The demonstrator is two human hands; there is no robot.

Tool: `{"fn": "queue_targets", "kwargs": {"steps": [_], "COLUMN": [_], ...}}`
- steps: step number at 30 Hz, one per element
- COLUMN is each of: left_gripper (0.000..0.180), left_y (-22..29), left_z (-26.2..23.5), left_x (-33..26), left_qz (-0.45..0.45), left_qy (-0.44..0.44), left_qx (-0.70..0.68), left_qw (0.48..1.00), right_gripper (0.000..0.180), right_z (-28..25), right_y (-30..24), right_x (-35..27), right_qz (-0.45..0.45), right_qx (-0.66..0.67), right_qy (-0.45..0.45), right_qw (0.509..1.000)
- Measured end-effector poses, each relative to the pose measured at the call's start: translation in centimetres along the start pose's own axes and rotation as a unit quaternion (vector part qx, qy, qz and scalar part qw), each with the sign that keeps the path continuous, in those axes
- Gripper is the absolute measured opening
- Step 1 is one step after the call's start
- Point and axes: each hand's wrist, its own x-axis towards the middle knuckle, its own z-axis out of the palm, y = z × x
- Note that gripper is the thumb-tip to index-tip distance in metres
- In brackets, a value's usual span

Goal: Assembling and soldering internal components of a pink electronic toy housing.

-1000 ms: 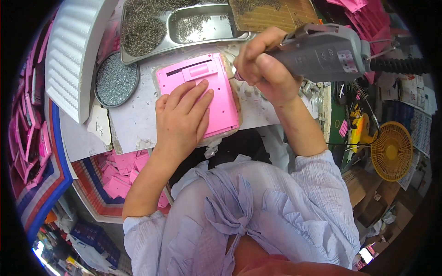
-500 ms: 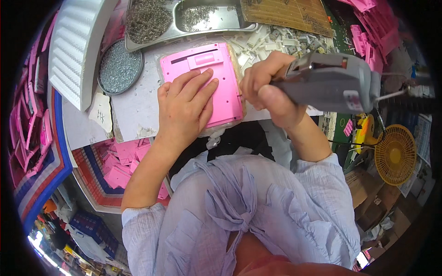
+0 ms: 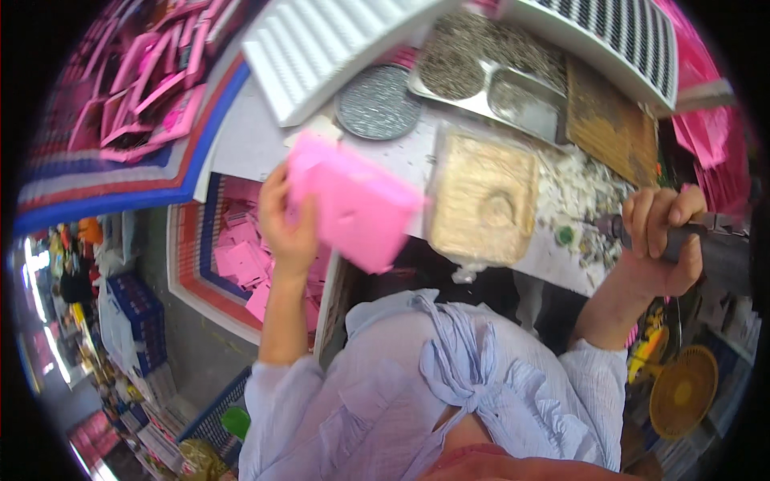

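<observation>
My left hand grips a flat pink plastic case by its left edge, holding it tilted and up off the table's front edge. Motion blurs the case a little. To its right lies a tan pad wrapped in clear film, with a dark round mark on top. My right hand is wrapped round a grey power screwdriver, out at the right beyond the white table. The driver's far end runs into the dark rim of the picture.
Behind the pad are a round dish of small screws and a steel tray with more metal pieces. Loose small white parts lie to the right. A striped bin of pink pieces sits below left; another pink heap fills the upper left.
My left hand has lifted the pink case off the pad and carried it left. My right hand has moved the screwdriver away to the right. The whole view has swung left.
</observation>
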Motion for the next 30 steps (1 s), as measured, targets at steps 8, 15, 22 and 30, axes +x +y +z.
{"fn": "queue_targets", "kwargs": {"steps": [8, 15, 22, 30], "left_gripper": [0.050, 0.063, 0.026, 0.038], "left_y": [-22.6, -14.6, -11.5, -12.6], "left_z": [-22.7, -12.7, -13.3, -5.5], "left_x": [-29.5, -8.5, 22.9, 39.5], "left_qz": [-0.453, -0.099, 0.120, 0.202], "left_qy": [0.195, 0.183, 0.143, 0.068], "left_qx": [0.409, 0.427, 0.350, 0.429], "left_qw": [0.767, 0.880, 0.918, 0.878], "right_gripper": [0.036, 0.055, 0.066, 0.070], "right_z": [-1.7, -3.4, -0.9, -0.4], "right_y": [5.2, 6.0, 6.4, 5.0], "right_x": [2.1, 3.3, 2.6, -0.4], "right_qz": [0.076, 0.029, 0.006, 0.037], "right_qx": [-0.124, -0.243, -0.302, -0.351], "right_qy": [0.166, 0.182, 0.241, 0.285], "right_qw": [0.975, 0.952, 0.923, 0.891]}}
